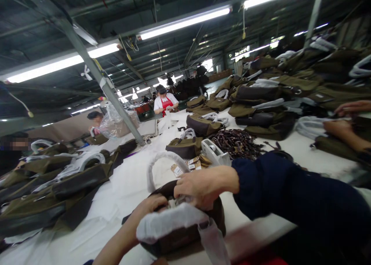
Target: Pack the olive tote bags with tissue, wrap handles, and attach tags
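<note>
A dark brown and olive handbag (pixel 176 240) stands on the white table right in front of me. Its near handle (pixel 171 220) and far handle (pixel 150 170) are wrapped in white film. At the left of the bag's mouth, my left hand (pixel 155 205) has its fingers curled over the edge. My right hand (pixel 198 185) reaches in from the right, closed, fingers bent down into the opening. Pale material shows between the hands, but what the right fingers hold is hidden. Just beyond the bag lie paper tags (pixel 188 165) beside a white tape dispenser (pixel 215 153).
Dark tangled straps (pixel 239 145) lie behind the dispenser. Piled handbags line the left (pixel 81 180) and right (pixel 261 98). White sheets (pixel 121 187) cover the table's left. A co-worker's hands (pixel 342 127) work at the right; a person in a red apron (pixel 166 102) stands farther back.
</note>
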